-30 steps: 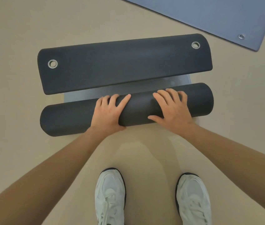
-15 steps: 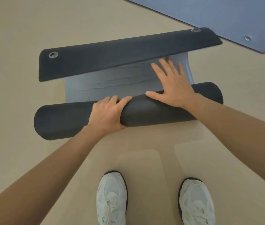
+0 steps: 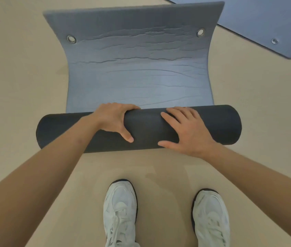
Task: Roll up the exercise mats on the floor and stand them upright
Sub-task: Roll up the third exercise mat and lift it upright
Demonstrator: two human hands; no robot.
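Mat in work: one exercise mat (image 3: 141, 97), partly rolled, lying on the beige floor (image 3: 16, 77) directly ahead of the person's feet.
Roll (image 3: 146, 129): dark cylinder, lying horizontally across the view, on the floor, not upright.
Unrolled section (image 3: 139, 77): blue-grey, creased surface, extends away from the roll. Its far end curves upward off the floor.
Eyelets: two metal rings near the far end, one at the left edge (image 3: 71, 39), one at the right edge (image 3: 200, 32).
Left hand (image 3: 113, 120): grips the roll left of centre. Fingers are curled over the top and far side. The thumb presses the near face.
Right hand (image 3: 187, 132): lies flat on the roll right of centre. Fingers are straight and spread, the thumb is extended sideways, and nothing is clasped.
Hand spacing: apart, with bare roll surface between them.
Second mat (image 3: 258, 20): blue-grey, flat on the floor at upper right, unrolled, apart from the mat in work. One eyelet (image 3: 274, 41) is visible near its corner.
Shoes: two white trainers, left (image 3: 120, 213) and right (image 3: 210, 218), on the floor near the roll, not touching it.
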